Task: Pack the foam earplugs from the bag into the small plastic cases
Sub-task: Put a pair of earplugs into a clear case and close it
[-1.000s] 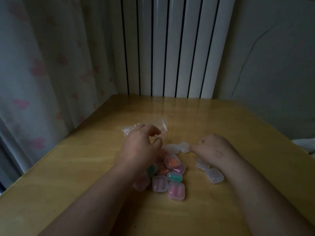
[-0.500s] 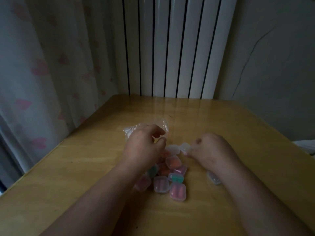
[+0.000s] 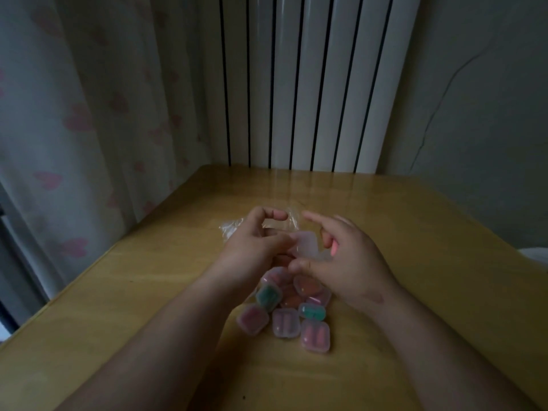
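Empty case: a clear, lidded empty case (image 3: pixel 305 244) is being held above the middle of the surface (image 3: pixel 415 262), between both hands.
Left hand: the left hand (image 3: pixel 255 247) is pinching the case's left edge with the thumb, and the index finger is curling in an arc above it.
Right hand: the right hand (image 3: pixel 350 262) is steadying the case's near corner with the thumb. Its curled fingers are tucking in what appears to be a pink earplug (image 3: pixel 334 247), and the index finger is pointing out straight.
Bag: the crinkled clear bag (image 3: pixel 231 229) is lying behind the hands, toward the far edge.
Filled cases: the filled cases (image 3: pixel 286 323), pink, orange and green inside, are lying clustered below the hands, toward the near edge.
Handling, case: judged light, stiff and slick. It is best gripped on opposite side walls, with the lid lip left free for a thumbnail.
Handling, earplug: judged very light and squashy. A gentle pinch at mid-length is suiting it, and it is likely springing back if pressed.
Obscured: the hands are covering the case's hinge and latch, so whether the lid is open cannot be told.
Visibility: dim light is blurring the bag's contents, and the count of loose earplugs is not readable.
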### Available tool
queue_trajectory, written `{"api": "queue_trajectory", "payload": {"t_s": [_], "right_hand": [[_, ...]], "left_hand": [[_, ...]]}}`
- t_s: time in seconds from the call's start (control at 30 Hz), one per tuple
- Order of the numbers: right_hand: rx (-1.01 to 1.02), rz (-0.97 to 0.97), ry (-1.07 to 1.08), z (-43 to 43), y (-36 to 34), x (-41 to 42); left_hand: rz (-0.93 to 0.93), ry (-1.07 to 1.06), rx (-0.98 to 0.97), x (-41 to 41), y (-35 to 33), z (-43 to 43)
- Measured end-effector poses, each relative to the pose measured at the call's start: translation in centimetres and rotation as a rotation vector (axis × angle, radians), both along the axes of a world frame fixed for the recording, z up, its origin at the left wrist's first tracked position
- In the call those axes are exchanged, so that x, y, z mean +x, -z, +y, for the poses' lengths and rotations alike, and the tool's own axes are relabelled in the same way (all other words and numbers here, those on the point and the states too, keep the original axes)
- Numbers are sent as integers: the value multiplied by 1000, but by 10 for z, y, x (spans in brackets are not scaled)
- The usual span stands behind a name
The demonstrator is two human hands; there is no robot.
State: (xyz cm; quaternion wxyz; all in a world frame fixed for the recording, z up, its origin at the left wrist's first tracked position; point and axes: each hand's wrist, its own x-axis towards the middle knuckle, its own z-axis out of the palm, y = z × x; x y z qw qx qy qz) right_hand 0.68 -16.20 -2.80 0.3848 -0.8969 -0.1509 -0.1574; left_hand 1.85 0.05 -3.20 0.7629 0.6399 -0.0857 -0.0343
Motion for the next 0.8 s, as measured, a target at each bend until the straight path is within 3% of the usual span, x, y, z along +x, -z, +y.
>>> {"api": "queue_trajectory", "payload": {"t_s": [0.17, 0.57, 0.67, 0.8], "right_hand": [[306, 148, 30, -8, 4, 3], [362, 210, 30, -2, 7, 4], [316, 139, 73, 0, 9, 3], [81, -139, 176, 3, 12, 2]], "left_hand": [[-101, -53, 20, 2, 1, 0], [-122, -60, 52, 4, 4, 1], [-139, -27, 138, 4, 4, 2], [-123, 23, 96, 4, 5, 2]]}}
